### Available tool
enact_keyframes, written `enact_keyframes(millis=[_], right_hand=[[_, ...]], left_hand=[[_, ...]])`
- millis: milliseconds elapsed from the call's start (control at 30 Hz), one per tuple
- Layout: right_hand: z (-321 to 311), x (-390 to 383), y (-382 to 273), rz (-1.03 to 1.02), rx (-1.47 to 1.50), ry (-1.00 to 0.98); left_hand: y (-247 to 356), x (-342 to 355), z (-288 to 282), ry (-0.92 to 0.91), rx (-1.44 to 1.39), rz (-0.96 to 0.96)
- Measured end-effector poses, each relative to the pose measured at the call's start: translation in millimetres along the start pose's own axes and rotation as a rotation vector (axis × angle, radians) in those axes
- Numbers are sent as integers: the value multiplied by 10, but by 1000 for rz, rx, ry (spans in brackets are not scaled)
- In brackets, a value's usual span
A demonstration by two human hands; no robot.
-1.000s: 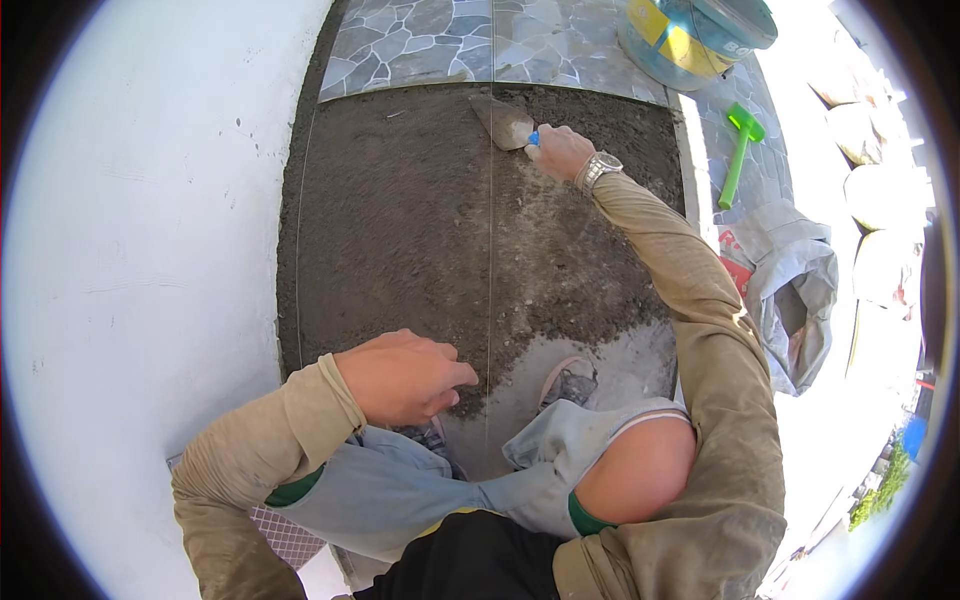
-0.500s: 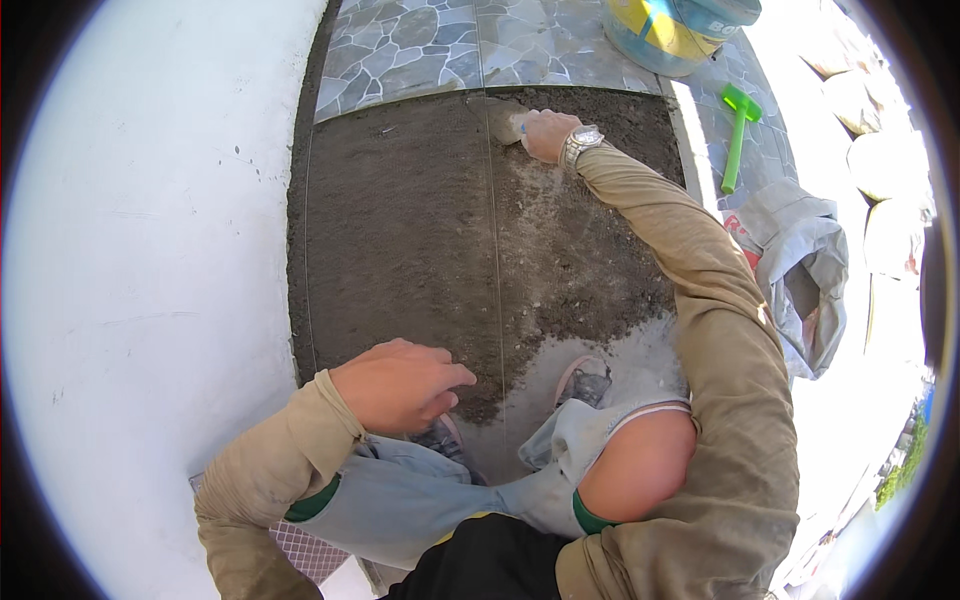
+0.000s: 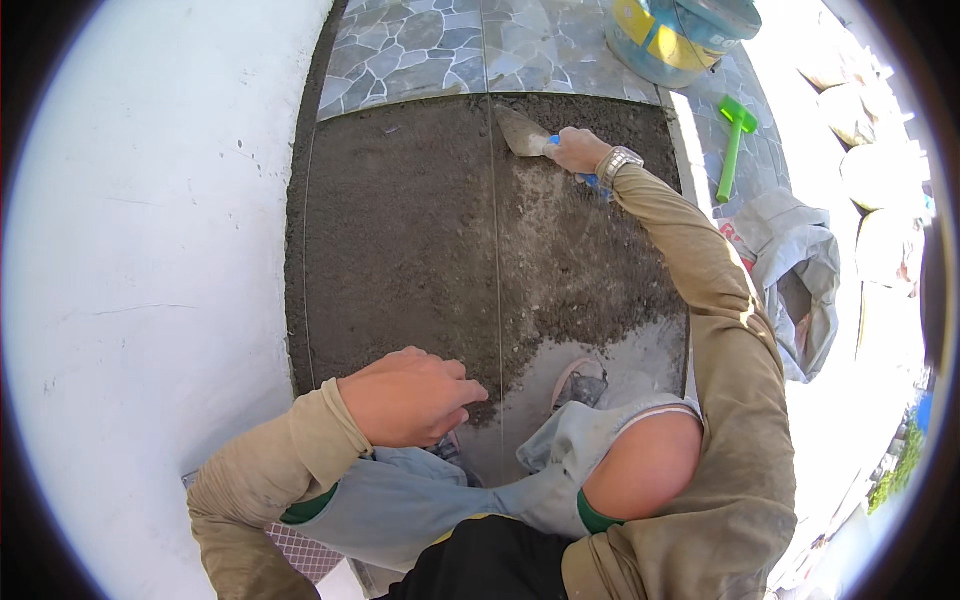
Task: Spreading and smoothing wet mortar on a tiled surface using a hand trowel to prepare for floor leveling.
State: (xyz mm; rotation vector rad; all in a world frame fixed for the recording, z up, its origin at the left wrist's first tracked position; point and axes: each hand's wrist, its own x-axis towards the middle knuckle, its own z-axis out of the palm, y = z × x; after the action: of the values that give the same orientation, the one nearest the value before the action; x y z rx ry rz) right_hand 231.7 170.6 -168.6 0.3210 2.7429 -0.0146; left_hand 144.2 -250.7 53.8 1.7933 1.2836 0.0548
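Observation:
My right hand (image 3: 580, 151) is closed around the blue handle of a trowel (image 3: 521, 133). The trowel's pointed blade lies at the far part of the dark mortar bed (image 3: 400, 220), close to the edge of the laid stone-pattern tiles (image 3: 410, 50). A thin taut string (image 3: 496, 240) runs lengthwise over the bed, just left of the blade. My left hand (image 3: 408, 397) hangs above the near end of the bed, by my knee. Its fingers are loosely bent and apart, with nothing visible in them.
A white wall (image 3: 150, 250) borders the bed on the left. At the far right stand a teal and yellow bucket (image 3: 660, 45) and a green mallet (image 3: 735, 150). An opened grey-white sack (image 3: 800, 270) sits by my right forearm. Several filled sacks (image 3: 880, 165) line the right side.
My right hand has drawn slightly right and nearer with the trowel, and more of its blade and blue handle shows. My left hand has shifted slightly right.

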Motion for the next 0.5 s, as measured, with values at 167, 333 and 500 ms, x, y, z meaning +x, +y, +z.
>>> enact_keyframes(millis=[167, 333, 500], right_hand=[[-61, 184, -169, 88, 368, 22], [-108, 84, -191, 321, 504, 0], [-172, -551, 13, 535, 384, 149]], left_hand=[[16, 60, 19, -46, 35, 6], [11, 67, -19, -29, 22, -22], [-7, -25, -33, -35, 35, -116]])
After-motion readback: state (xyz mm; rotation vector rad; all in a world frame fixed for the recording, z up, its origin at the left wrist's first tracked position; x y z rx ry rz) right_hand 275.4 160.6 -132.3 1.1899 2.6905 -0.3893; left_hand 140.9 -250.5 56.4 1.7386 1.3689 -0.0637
